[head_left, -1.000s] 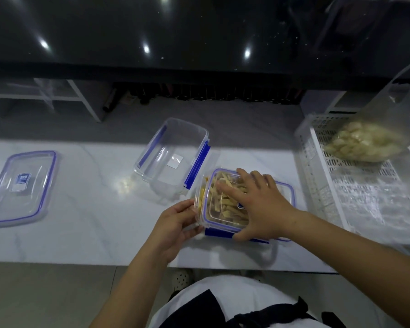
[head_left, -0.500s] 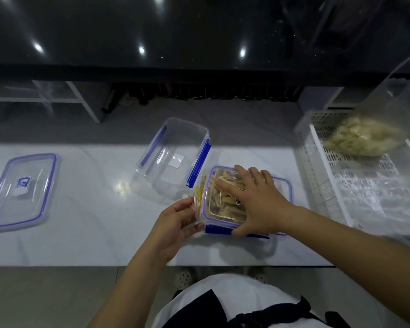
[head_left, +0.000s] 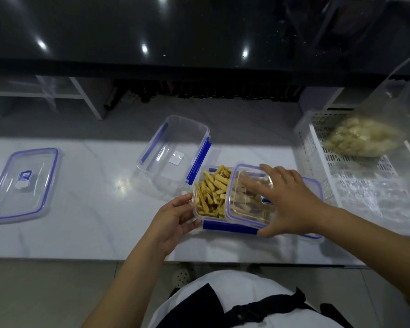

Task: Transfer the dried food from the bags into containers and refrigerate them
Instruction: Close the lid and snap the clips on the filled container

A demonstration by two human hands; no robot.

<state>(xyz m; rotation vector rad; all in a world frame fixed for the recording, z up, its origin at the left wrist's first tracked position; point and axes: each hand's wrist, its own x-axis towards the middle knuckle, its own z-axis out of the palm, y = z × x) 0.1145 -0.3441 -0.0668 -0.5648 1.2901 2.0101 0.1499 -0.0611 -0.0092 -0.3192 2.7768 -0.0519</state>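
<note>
L hand (head_left: 175, 215) grips filled container (head_left: 211, 197) end w/ curled fingers to steady it. R hand (head_left: 291, 202), fingers spread wide, presses lid (head_left: 249, 209), which sits offset right, prob. mid-alignment for sealing.

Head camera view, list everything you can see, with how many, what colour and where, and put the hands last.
filled container: one, clear with blue clips, yellow food strips inside, near counter edge, centre.
lid: one, clear with blue rim, lying offset over the filled container's right part, left part uncovered.
empty container: one, clear with blue clips, tilted, behind the filled one.
spare lid: one, clear with blue rim, flat at counter's left.
basket: one, white, perforated, at right.
bag: one, clear plastic, pale food inside, in the basket.
counter: one, white marble-look.
left hand: holds the filled container's left end.
right hand: fingers spread on the lid.
</note>
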